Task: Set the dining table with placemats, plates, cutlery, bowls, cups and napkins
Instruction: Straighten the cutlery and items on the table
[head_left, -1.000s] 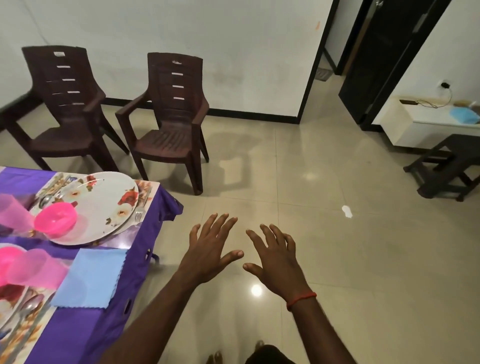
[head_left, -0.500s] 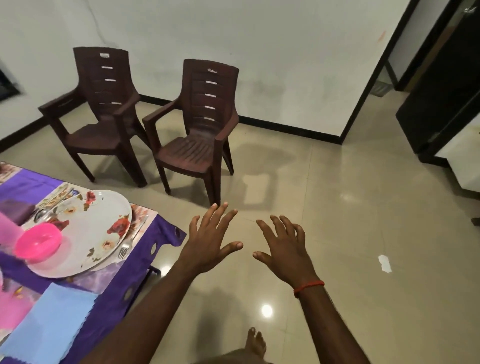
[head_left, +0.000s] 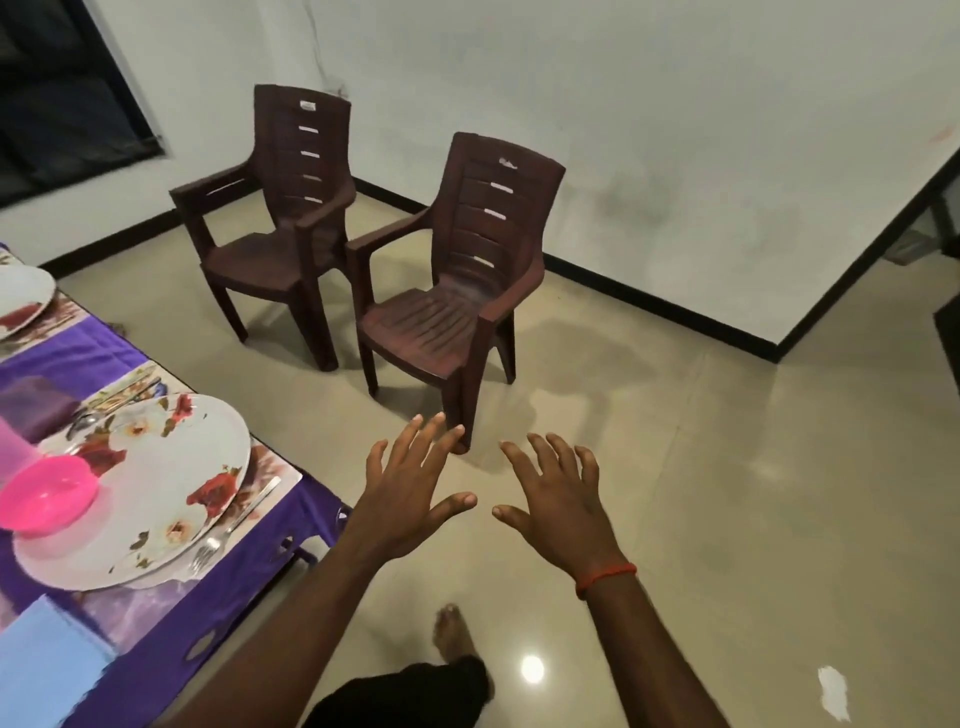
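My left hand (head_left: 410, 493) and my right hand (head_left: 558, 493) are stretched out in front of me over the floor, fingers spread, holding nothing. To their left is the table corner under a purple cloth (head_left: 244, 577). On it lies a floral placemat (head_left: 270, 467) with a white flowered plate (head_left: 156, 493), and a pink bowl (head_left: 47, 493) stands on the plate. A fork (head_left: 228, 530) lies beside the plate's right rim and a spoon (head_left: 104, 405) at its far side. A light blue napkin (head_left: 47, 665) lies at the near edge. A second plate (head_left: 21, 296) shows at far left.
Two dark brown plastic armchairs stand on the tiled floor ahead, one (head_left: 447, 306) just beyond my hands, the other (head_left: 275, 218) behind it to the left. A translucent pink cup (head_left: 13, 447) is at the left edge. My bare foot (head_left: 452, 629) steps forward below.
The view has swung left and closer to the chairs. Both hands stay spread and empty, now nearer the front chair. The table has slid to the left edge of view.
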